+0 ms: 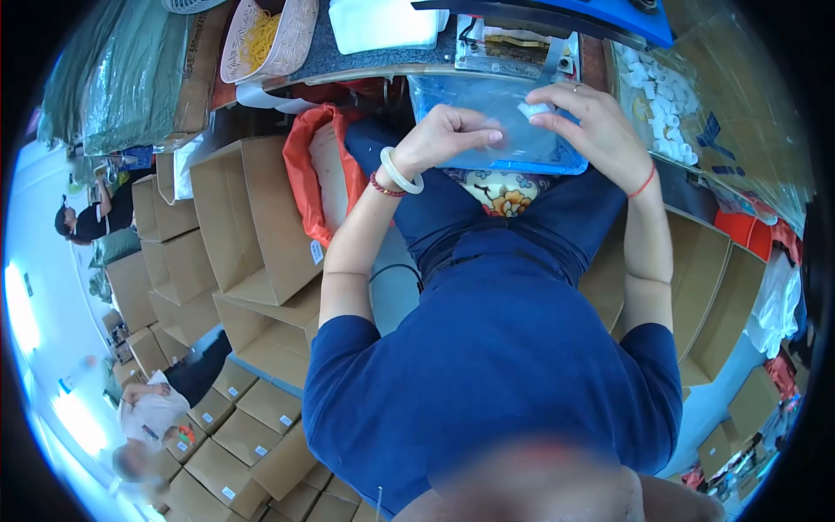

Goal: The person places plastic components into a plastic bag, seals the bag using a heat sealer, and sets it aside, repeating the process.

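My right hand (596,126) pinches a small white piece (534,110) between thumb and fingers, above the lap. My left hand (448,137) hovers opposite it, thumb stretched toward the right hand and the other fingers smeared by motion; I cannot tell if it grips anything. Beneath both hands lies a blue-edged tray (548,166) with translucent plastic in it, on the lap against the table edge. Many similar small white pieces (663,109) lie in a heap to the right of my right hand.
A metal device (513,59) sits at the table edge, beside white sheets (383,24) and a basket (296,43) of yellow rubber bands. Open cardboard boxes (252,217) and a red bag (304,165) stand to the left. Two other people (156,404) are further off on the left.
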### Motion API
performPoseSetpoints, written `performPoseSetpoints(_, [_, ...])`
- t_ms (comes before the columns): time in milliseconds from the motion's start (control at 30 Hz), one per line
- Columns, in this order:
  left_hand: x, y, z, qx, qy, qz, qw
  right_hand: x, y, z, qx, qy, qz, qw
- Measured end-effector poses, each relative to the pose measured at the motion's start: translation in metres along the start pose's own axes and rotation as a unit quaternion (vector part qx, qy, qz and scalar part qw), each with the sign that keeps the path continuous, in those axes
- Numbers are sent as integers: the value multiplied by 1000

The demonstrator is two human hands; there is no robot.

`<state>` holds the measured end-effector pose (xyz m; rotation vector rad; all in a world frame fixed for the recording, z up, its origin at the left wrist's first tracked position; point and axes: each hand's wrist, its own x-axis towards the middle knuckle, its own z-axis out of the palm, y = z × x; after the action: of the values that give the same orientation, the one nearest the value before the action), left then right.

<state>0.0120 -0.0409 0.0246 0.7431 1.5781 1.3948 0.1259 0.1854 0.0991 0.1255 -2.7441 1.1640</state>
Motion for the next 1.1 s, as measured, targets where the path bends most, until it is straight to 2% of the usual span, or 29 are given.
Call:
performPoseSetpoints(33, [1, 2, 0, 3, -2, 2, 1000, 3, -1, -6, -8, -54, 8, 998])
performPoseSetpoints(67, [1, 5, 2, -53, -36, -30, 997, 5, 0, -9, -16, -109, 15, 994])
performPoseSetpoints(100, [2, 7, 3, -109, -69, -61, 990, 7, 4, -8, -18, -108, 13, 994])
performPoseSetpoints(167, [11, -10, 7, -149, -76, -67, 984, 7, 24, 6, 87, -79, 93, 989])
performPoseSetpoints(200, [18, -22, 10, -228, -63, -82, 968, 5, 37, 12, 131, -37, 128, 982])
performPoseSetpoints(233, [24, -22, 14, -306, -50, -97, 946, 5, 45, 13, 131, -37, 127, 983])
performPoseSetpoints(300, [45, -27, 13, -365, -10, -80, 928, 2, 56, 12, 105, 135, 173, 970])
performPoseSetpoints(367, [69, -28, 6, -385, 33, -49, 921, -5, 53, 1, 108, 166, 169, 965])
performPoseSetpoints(467, [87, -19, 0, -442, 33, -77, 893, -21, 47, -7, -55, 243, 168, 954])
performPoseSetpoints(500, [87, -18, 2, -445, 32, -77, 892, -27, 61, -6, -58, 241, 169, 954])
performPoseSetpoints(600, [85, -14, 4, -427, 30, -79, 900, -34, 101, -12, -257, 274, 234, 897])
performPoseSetpoints(633, [87, -19, 3, -421, 20, -75, 904, -33, 120, -11, -251, 277, 235, 897])
performPoseSetpoints(667, [89, -22, 1, -411, 11, -70, 909, -32, 148, -9, -342, 245, 189, 887])
performPoseSetpoints(700, [90, -26, 5, -407, 24, -29, 913, -27, 162, -6, -429, 212, 139, 867])
performPoseSetpoints(767, [81, -20, 6, -361, 83, -42, 928, -24, 158, -3, -400, 206, 173, 876])
performPoseSetpoints(800, [74, -22, -5, -193, 122, -57, 972, -25, 161, -3, -390, 202, 175, 881])
performPoseSetpoints(867, [59, -16, -42, 32, 229, 19, 973, -22, 158, -6, -367, 206, 175, 890])
performPoseSetpoints(900, [59, -17, -67, 170, 364, 125, 907, -21, 167, -8, -355, 227, 169, 891])
performPoseSetpoints(933, [61, -21, -94, 299, 477, 221, 797, -23, 171, -7, -342, 243, 166, 892])
performPoseSetpoints(967, [66, -25, -129, 460, 523, 277, 662, -24, 168, -1, -341, 238, 167, 894])
performPoseSetpoints(1000, [66, -23, -147, 557, 549, 236, 576, -24, 162, 4, -350, 250, 163, 888])
performPoseSetpoints(1067, [80, -71, -193, 476, 503, 207, 691, -21, 154, 5, -376, 278, 147, 872])
performPoseSetpoints(1100, [77, -69, -190, 487, 477, 136, 719, -20, 154, 2, -379, 277, 144, 871])
